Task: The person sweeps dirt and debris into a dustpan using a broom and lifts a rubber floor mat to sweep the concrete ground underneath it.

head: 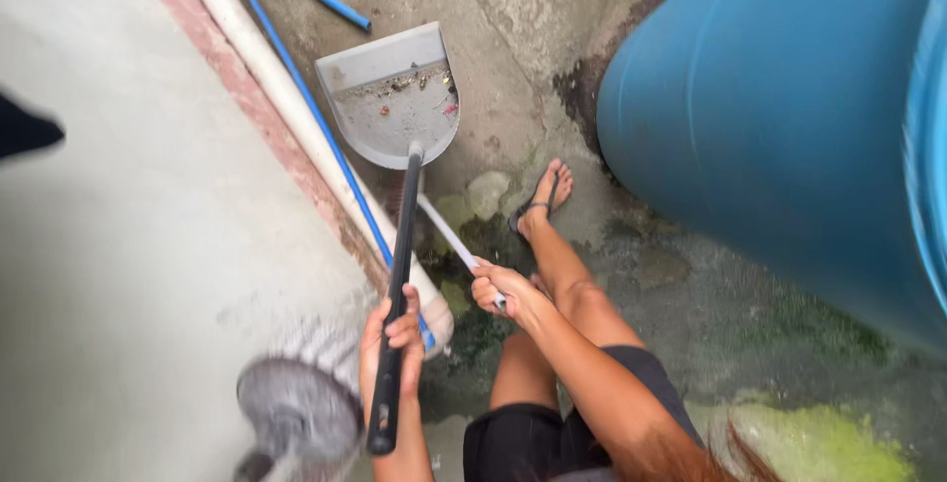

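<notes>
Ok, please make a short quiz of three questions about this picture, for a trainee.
1. True or false: the dustpan holds some debris.
2. Which hand grips the black handle of the dustpan?
A. left hand
B. right hand
3. Fill in: the big container on the right is ____ in colour.

Key: 1 true; 2 A; 3 blue.
</notes>
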